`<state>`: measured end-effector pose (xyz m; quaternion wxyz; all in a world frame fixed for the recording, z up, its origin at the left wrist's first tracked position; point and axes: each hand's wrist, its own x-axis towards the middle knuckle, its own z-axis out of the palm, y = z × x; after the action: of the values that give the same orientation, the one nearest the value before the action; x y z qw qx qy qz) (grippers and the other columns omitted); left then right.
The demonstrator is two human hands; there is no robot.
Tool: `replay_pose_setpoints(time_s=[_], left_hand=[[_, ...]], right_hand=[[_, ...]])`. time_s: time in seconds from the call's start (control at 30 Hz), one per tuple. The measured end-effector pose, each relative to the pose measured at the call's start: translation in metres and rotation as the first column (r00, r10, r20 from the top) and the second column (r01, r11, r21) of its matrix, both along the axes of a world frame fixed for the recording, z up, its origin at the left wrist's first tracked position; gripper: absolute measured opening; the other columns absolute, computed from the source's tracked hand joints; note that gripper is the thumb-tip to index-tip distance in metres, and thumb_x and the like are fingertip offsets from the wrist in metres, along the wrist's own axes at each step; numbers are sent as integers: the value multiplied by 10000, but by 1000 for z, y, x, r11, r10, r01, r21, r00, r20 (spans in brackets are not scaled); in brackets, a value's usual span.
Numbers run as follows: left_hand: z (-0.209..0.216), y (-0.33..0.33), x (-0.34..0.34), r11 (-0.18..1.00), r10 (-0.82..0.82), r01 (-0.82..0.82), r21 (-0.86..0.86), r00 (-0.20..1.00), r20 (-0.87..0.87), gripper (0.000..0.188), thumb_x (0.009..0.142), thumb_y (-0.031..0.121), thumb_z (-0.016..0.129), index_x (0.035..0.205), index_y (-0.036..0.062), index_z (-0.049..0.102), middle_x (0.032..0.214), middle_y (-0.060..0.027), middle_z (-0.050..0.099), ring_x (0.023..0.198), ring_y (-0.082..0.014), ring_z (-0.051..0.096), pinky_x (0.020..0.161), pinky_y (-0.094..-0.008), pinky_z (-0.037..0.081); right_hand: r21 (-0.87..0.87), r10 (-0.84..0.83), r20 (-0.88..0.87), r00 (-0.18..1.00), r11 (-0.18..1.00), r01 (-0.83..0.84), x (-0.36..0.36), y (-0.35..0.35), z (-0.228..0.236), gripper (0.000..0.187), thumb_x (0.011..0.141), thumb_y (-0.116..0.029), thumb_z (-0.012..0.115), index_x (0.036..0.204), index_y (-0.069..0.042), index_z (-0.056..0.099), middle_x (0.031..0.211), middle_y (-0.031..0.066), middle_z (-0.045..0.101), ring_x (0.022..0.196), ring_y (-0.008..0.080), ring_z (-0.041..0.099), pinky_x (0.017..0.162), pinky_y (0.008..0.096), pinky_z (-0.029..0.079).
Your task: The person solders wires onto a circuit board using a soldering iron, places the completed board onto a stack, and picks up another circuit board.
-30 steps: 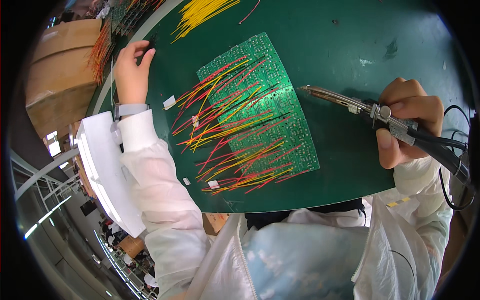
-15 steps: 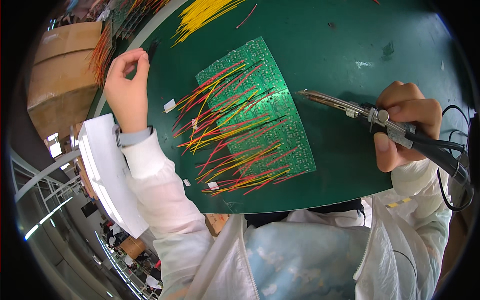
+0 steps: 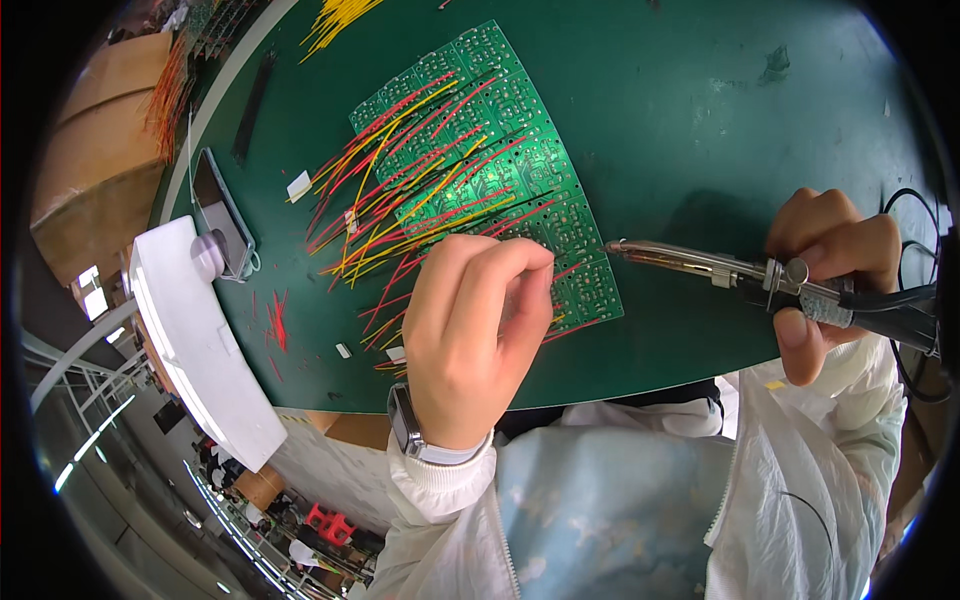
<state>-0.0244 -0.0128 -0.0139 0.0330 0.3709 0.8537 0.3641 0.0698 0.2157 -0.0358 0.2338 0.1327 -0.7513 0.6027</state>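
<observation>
A green circuit board panel (image 3: 560, 160) lies on the table in front of me, with rows of red, yellow and black wires (image 3: 410, 160) reaching off its left side. Over the panel's lower part is my left hand (image 3: 465, 335), thumb and fingertips pinched together. Whatever is between those fingertips is too small to make out. My right hand (image 3: 840, 265) grips a soldering iron (image 3: 690, 262) with a thin metal tube along its shaft. The iron's tip points left, close to the panel's right edge. Part of the lower wires is hidden behind my left hand.
Black wires (image 3: 254, 105) and yellow wires (image 3: 337, 22) lie in bundles farther off. Left of the panel are short red wire pieces (image 3: 277, 322) and a white scrap (image 3: 299, 186). A dark flat device (image 3: 224, 210) leans by a white casing (image 3: 205, 335). Cables trail from the iron.
My left hand has come from beside the black wires at the left to above the panel. The iron's tip sits lower along the panel's right edge. The whole view has shifted somewhat.
</observation>
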Motion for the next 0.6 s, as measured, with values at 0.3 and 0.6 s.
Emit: replay_pose_setpoints(time_s=[0.3, 0.6], left_hand=[[-7, 8, 0, 999, -11, 13, 40, 999, -43, 261, 605, -140, 667, 799, 17, 590, 688, -52, 501, 546, -158, 506, 441, -257, 404], [-6, 9, 0, 1000, 0, 1, 22, 999, -34, 259, 598, -129, 668, 789, 29, 595, 687, -41, 506, 541, -142, 490, 450, -246, 408]], right_hand=[[25, 33, 18, 999, 999, -34, -2, -1, 1, 374, 685, -173, 670, 886, -52, 378, 691, 89, 442, 524, 129, 379, 456, 250, 316], [44, 52, 35, 998, 998, -53, -1, -1, 3, 379, 688, -168, 677, 892, -56, 378, 692, 85, 438, 524, 128, 379, 456, 247, 316]])
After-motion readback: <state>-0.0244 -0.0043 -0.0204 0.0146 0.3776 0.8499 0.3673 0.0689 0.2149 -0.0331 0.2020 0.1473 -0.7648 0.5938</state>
